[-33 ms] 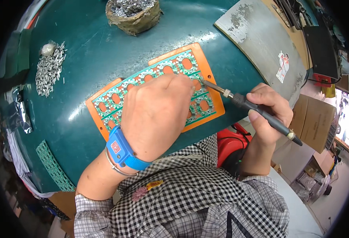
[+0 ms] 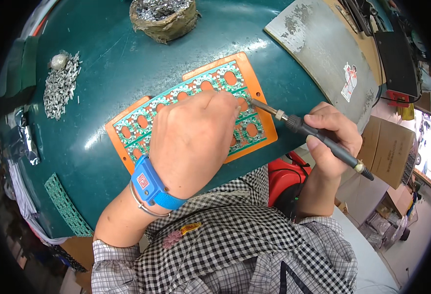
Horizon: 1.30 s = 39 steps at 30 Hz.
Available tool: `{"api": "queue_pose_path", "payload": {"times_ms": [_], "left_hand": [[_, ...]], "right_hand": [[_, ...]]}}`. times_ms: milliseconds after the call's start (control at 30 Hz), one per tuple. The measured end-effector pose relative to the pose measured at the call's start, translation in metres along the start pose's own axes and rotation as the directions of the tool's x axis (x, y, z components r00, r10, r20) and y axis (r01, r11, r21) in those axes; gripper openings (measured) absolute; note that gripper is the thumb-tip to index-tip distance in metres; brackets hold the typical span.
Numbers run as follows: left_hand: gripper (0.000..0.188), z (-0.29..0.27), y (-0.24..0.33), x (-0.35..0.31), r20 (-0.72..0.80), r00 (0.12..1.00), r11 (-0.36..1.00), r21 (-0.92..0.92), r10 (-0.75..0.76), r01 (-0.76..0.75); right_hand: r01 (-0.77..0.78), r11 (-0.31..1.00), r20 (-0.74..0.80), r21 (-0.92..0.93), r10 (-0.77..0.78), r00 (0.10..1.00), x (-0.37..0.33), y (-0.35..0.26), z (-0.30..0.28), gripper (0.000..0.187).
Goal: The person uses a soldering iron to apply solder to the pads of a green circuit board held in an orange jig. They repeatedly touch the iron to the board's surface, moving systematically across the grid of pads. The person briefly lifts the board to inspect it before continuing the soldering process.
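My right hand [image 2: 337, 139] grips the dark handle of a soldering iron [image 2: 318, 137], holding it slanted with its tip down and to the left. The tip meets a green circuit board panel [image 2: 205, 77] near one of its round cut-outs. That panel lies in an orange holder [image 2: 268, 122] on the table. My left hand [image 2: 193, 137] is closed over the panel's middle, covering several of its sections. Its fingertips are pinched beside the iron's tip; whatever is between them is hidden. A blue wrist strap [image 2: 149, 182] and a thin bangle circle my left wrist.
A pile of small pale pieces [image 2: 61, 90] lies at the left of the green table [image 2: 98, 44]. Further back stands a wrapped bowl [image 2: 166, 29] of crumpled silvery material. A grey board [image 2: 313, 44] rests at the right; another green perforated panel [image 2: 66, 206] is near left.
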State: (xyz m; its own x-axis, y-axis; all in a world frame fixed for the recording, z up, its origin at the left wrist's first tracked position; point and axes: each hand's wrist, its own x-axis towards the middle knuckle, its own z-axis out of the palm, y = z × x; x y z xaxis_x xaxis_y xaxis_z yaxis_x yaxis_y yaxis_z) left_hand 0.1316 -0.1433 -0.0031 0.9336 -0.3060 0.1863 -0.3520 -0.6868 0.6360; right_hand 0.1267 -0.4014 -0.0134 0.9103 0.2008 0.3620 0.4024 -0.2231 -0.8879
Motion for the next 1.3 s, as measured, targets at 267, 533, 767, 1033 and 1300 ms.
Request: {"api": "queue_pose_path", "payload": {"times_ms": [267, 533, 767, 1033, 1300], "left_hand": [[0.005, 0.003, 0.001, -0.001, 0.024, 0.999, 0.999, 0.03, 0.035, -0.035], [0.006, -0.013, 0.001, -0.016, 0.002, 0.999, 0.999, 0.019, 0.035, -0.035], [0.007, -0.005, 0.0, -0.016, 0.007, 0.999, 0.997, 0.06, 0.038, -0.038], [0.007, -0.001, 0.002, -0.016, 0.034, 0.998, 0.997, 0.065, 0.048, -0.05], [0.009, -0.026, 0.01, -0.029, -0.044, 0.998, 0.998, -0.045, -0.043, 0.041]], "right_hand": [[0.053, 0.998, 0.036, -0.046, -0.051, 0.998, 0.003, -0.005, -0.003, 0.03], [0.082, 0.994, -0.054, 0.066, -0.078, 0.995, -0.008, -0.006, 0.0, 0.03], [0.06, 0.998, 0.002, 0.029, -0.06, 0.998, -0.008, -0.004, 0.014, 0.029], [0.088, 0.996, 0.044, -0.013, -0.087, 0.995, -0.008, -0.007, 0.014, 0.028], [0.061, 0.991, -0.122, 0.121, -0.046, 0.991, -0.014, -0.009, 0.013, 0.029]]}}
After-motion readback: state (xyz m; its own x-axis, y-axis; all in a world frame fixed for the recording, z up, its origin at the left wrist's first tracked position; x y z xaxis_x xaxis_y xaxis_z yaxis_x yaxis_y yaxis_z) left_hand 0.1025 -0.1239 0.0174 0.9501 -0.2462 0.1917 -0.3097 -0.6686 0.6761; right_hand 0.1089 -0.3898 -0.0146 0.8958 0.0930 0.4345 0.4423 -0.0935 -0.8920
